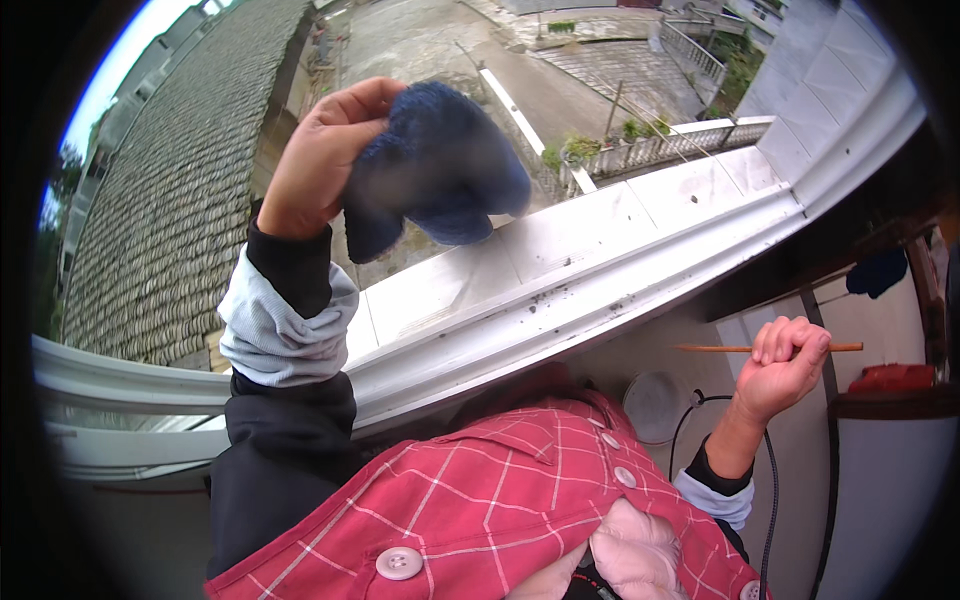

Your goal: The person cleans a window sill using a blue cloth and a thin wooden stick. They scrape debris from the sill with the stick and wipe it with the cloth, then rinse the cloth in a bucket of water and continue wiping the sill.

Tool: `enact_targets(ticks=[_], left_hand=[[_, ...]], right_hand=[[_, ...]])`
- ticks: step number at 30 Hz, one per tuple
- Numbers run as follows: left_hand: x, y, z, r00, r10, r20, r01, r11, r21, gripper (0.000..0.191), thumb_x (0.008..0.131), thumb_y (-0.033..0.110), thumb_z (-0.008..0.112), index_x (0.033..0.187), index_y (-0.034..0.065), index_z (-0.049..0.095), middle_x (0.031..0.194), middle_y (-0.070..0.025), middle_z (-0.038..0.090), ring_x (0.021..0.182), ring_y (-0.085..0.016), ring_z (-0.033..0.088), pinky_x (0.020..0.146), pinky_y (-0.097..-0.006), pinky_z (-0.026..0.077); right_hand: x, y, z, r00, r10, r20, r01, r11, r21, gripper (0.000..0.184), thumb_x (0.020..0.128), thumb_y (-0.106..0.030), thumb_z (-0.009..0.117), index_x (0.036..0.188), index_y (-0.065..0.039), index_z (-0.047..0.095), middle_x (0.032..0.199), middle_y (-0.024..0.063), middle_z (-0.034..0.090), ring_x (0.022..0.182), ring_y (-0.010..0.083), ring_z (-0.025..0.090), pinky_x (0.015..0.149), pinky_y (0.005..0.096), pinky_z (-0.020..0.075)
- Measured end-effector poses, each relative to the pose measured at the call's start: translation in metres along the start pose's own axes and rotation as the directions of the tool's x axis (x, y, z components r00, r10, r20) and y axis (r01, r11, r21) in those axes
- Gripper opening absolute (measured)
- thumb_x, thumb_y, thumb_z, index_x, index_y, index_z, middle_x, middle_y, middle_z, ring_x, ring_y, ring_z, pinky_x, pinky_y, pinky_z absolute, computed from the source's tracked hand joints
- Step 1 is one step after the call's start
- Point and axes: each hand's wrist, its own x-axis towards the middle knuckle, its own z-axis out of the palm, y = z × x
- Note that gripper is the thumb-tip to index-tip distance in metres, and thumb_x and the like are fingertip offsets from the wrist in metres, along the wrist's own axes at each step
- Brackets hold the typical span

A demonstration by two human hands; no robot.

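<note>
My left hand (pixel 330 154) pinches a dark blue fuzzy cloth (pixel 457 161) by its upper edge, between thumb and fingers. The cloth hangs in loose folds, slightly blurred, in front of the open window and beyond the inner frame. Over on the right, inside the room, my right hand (pixel 781 367) is closed around a thin wooden stick (pixel 846 347). The stick lies level, with its tapered end to the left. Below the cloth runs the white window track (pixel 570 319), dotted with dark specks of dirt. A white tiled outer sill (pixel 577 229) borders the track.
Outside, far below, are a tiled roof (pixel 172 195), a concrete yard (pixel 405 45) and a balustrade (pixel 675 150). Indoors, a pale round bucket-like container (pixel 656 405) stands under the sill. A black cable (pixel 772 495) hangs beside my right forearm. A red object (pixel 892 377) rests at far right.
</note>
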Motion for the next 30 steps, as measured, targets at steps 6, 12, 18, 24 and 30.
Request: enact_targets(ticks=[6,12,18,24,30], left_hand=[[-0.068,0.039,-0.01,0.924,0.128,-0.361,-0.102,0.991,0.088,0.019,0.096,0.001,0.05,0.113,-0.0027,0.059,0.105,-0.0139,0.069,0.091,-0.019,0.07,0.079,-0.028,0.059],[-0.143,0.041,0.024,0.716,0.159,-0.68,0.087,0.946,0.313,0.024,0.094,-0.004,0.047,0.114,-0.0059,0.059,0.104,-0.0121,0.069,0.092,-0.015,0.067,0.083,-0.0261,0.055],[-0.195,-0.003,0.065,0.564,0.038,-0.825,0.348,0.895,0.279,0.023,0.094,-0.006,0.044,0.112,-0.0067,0.06,0.101,-0.0067,0.067,0.092,-0.01,0.063,0.087,-0.0224,0.049],[-0.187,-0.066,0.129,0.546,0.035,-0.837,0.758,0.405,0.512,0.011,0.088,0.001,0.064,0.098,-0.0022,0.065,0.077,-0.0045,0.064,0.071,-0.01,0.059,0.066,-0.0246,0.047],[-0.159,-0.066,0.145,0.839,-0.019,-0.543,0.539,0.158,0.827,0.032,0.077,0.014,0.071,0.106,0.0013,0.068,0.094,-0.0153,0.067,0.089,-0.034,0.061,0.082,-0.0401,0.048]], right_hand=[[0.044,0.016,0.0,0.996,0.016,0.087,-0.022,0.998,0.063,0.043,0.107,-0.033,0.037,0.069,-0.012,0.036,0.059,-0.0019,0.03,0.046,0.0066,0.024,0.041,0.0212,0.021],[0.099,0.039,-0.005,0.986,0.043,0.158,-0.068,0.986,0.151,0.041,0.106,-0.033,0.036,0.071,-0.012,0.038,0.061,-0.001,0.03,0.048,0.0077,0.024,0.041,0.0216,0.0204],[0.133,0.075,-0.003,0.947,0.16,0.28,-0.222,0.954,0.204,0.039,0.107,-0.032,0.034,0.073,-0.012,0.039,0.061,-0.001,0.03,0.048,0.0086,0.023,0.042,0.0225,0.0209],[0.15,0.105,-0.007,0.896,0.234,0.377,-0.326,0.924,0.201,0.033,0.107,-0.025,0.035,0.078,-0.011,0.04,0.063,-0.001,0.03,0.05,0.0078,0.023,0.044,0.022,0.0217],[0.153,0.122,-0.007,0.815,0.349,0.462,-0.499,0.828,0.255,0.031,0.107,-0.024,0.037,0.081,-0.01,0.043,0.064,-0.0017,0.031,0.05,0.007,0.025,0.045,0.0205,0.0255]])
